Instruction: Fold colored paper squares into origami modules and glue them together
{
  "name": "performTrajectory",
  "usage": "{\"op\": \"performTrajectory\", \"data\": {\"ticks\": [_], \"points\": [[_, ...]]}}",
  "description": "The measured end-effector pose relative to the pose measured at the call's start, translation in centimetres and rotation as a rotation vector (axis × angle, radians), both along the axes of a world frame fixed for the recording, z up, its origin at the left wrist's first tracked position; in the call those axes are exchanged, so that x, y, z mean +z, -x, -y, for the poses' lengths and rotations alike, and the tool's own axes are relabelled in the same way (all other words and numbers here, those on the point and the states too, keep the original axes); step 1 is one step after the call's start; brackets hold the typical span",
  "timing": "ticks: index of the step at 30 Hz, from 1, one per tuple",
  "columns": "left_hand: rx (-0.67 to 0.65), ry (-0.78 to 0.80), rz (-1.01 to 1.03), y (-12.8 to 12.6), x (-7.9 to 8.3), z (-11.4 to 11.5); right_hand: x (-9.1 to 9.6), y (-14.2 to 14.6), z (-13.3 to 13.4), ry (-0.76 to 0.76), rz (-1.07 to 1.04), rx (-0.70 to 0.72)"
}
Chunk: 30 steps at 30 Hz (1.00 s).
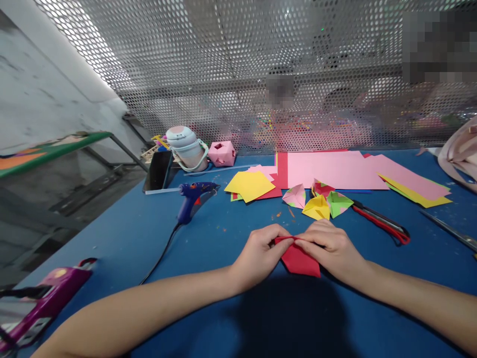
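Note:
A piece of red paper (301, 259), folded into an angular shape, is pinched between my two hands just above the blue table. My left hand (261, 253) grips its upper left edge, thumb on top. On the upper right edge, the thumb and fingers of my right hand (333, 248) press close to the left thumb. The fingers behind the paper are partly hidden. Just beyond my hands sit several small folded paper pieces, among them a pink one (295, 196), a yellow one (316, 208) and a green one (339, 204).
A blue glue gun (192, 199) stands left, its cord trailing forward. Yellow sheets (251, 186) and long pink sheets (328, 170) lie at the back. A red utility knife (382, 222) and scissors (450, 229) are right. A purple power strip (55, 298) is near left; perforated metal (223, 64) rises behind.

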<state>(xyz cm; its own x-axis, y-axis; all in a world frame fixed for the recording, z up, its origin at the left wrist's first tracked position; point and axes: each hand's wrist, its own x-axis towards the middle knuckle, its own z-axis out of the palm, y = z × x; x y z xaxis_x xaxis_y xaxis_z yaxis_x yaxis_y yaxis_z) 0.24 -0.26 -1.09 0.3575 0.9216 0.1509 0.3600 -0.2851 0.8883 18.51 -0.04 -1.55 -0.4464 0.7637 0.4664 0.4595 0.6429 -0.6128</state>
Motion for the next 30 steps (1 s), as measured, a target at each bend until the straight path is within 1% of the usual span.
{"op": "performTrajectory", "data": {"ticks": [3,5,9,11,15,18,20,23,25,30], "points": [[0.038,0.007,0.043,0.09,0.04,-0.05,0.11,0.09,0.0,0.034,-0.063,-0.027],[0.063,0.028,0.025,0.1,0.07,-0.09,0.12,0.13,0.02,0.041,-0.073,-0.026],[0.017,0.07,-0.009,0.05,0.23,-0.25,0.1,-0.03,0.1,0.071,-0.058,-0.01],[0.012,0.095,0.037,0.05,0.26,-0.36,0.18,-0.2,0.18,0.092,-0.076,-0.033],[0.116,0.173,0.158,0.16,0.17,-0.57,0.46,-0.3,0.42,0.154,-0.103,-0.082],[0.147,0.2,0.231,0.21,0.11,-0.67,0.42,0.03,0.53,0.178,-0.071,-0.104],[0.142,0.208,0.254,0.17,0.11,-0.69,0.28,0.31,0.48,0.172,-0.05,-0.153],[0.137,0.252,0.233,-0.01,0.16,-0.63,0.12,0.45,0.3,0.138,-0.067,-0.215],[0.112,0.304,0.229,-0.21,0.24,-0.51,0.1,0.34,0.22,0.107,-0.094,-0.221],[-0.005,0.442,0.275,-0.77,0.47,0.08,-0.05,0.04,0.36,0.048,-0.147,-0.21]]}}
